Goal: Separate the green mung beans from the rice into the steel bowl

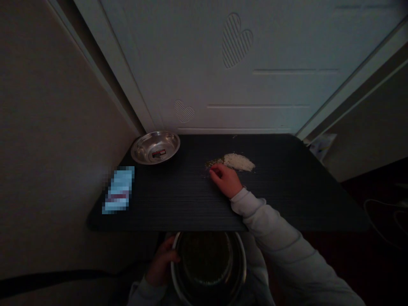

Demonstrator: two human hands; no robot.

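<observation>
My left hand [162,261] grips the left rim of a steel bowl [242,267], thumb inside the edge. This bowl sits at my lap, just below the table's front edge. A dark mass covers its bottom, too dim to make out fully. Over the dark table [178,204], my right hand [226,180] is curled with thumb and fingertips together. Its fingertips are at the near side of some small green grains [213,162]. Touching these on the right lies a heap of pale, rice-like grains [239,162]. Whatever my right fingers hold, if anything, is too small to see.
A second, shallow steel bowl [137,149] with a label inside stands at the table's back left corner. A blurred-out bright rectangle [119,191] lies at the left edge. Behind the table rises a white panel [191,55] with heart patterns. A pale cable [371,216] hangs at right.
</observation>
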